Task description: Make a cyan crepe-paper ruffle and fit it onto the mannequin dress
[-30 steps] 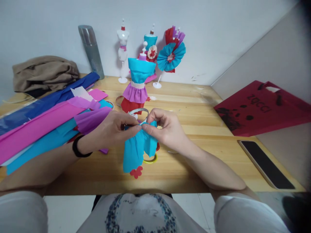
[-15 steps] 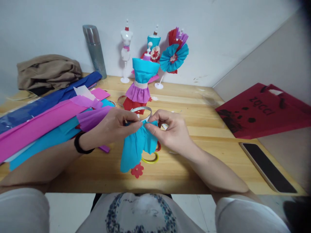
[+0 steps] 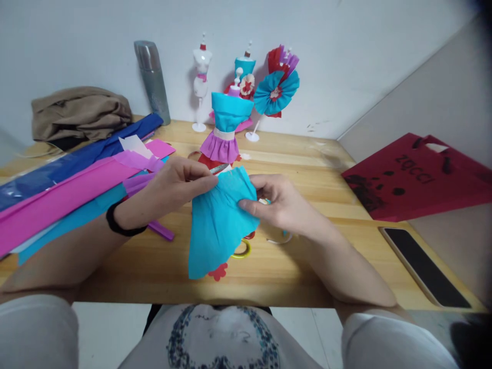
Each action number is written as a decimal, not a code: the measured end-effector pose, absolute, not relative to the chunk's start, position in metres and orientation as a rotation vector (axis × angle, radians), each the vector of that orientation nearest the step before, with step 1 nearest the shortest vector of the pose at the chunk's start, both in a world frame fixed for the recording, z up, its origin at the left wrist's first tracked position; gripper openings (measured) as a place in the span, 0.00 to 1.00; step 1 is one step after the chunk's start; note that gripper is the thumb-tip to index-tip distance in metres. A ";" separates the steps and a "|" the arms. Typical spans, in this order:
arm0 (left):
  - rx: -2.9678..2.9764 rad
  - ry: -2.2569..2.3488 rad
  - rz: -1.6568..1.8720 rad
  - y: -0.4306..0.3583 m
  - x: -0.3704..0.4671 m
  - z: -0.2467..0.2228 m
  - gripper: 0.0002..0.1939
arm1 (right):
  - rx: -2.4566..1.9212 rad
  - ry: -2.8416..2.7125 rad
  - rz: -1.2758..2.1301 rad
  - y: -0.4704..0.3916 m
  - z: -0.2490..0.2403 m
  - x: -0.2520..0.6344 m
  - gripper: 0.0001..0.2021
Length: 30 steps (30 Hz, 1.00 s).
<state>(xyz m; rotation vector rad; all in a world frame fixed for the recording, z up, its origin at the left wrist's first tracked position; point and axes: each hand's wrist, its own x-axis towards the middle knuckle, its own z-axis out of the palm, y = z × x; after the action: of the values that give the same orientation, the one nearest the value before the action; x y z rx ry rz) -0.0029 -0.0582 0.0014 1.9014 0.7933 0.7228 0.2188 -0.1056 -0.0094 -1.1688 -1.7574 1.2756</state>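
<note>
A pleated piece of turquoise crepe paper hangs between my hands above the table, fanned out at its lower edge. My left hand pinches its gathered upper left corner, where a narrow pale strip shows by the fingertips. On the paper's right edge, my right hand is closed with the thumb in front and the fingers behind. Just beyond stands a small mannequin dressed in a turquoise top, a pale waistband and a purple ruffle. Below the paper, a red paper flower and a yellow ring-shaped handle are partly covered.
Coloured paper sheets lie on the left, before a brown cloth and a grey bottle. More mannequins, one bare white, stand along the wall. To the right are a red bag and a phone.
The turquoise paper has spread from a bunched shape into a wide fan. My right hand has moved slightly down and right along it. The upright pale loop above the fingers no longer shows.
</note>
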 end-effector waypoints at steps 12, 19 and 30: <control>1.895 0.842 0.907 -0.064 -0.007 0.008 0.20 | -0.983 -1.459 1.602 -0.104 0.001 0.223 0.19; 1.815 0.839 0.810 -0.076 -0.015 0.021 0.22 | -1.021 -1.671 1.602 -0.109 -0.006 0.221 0.10; 1.926 0.870 0.951 -0.096 -0.031 0.044 0.20 | -0.758 -1.638 1.754 -0.126 0.001 0.214 0.13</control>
<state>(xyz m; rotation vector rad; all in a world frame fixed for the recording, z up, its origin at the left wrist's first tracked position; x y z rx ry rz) -0.0310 -0.0957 0.0437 1.9261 0.8704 0.9507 0.2136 -0.1255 0.0014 -0.7580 -1.6376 1.7545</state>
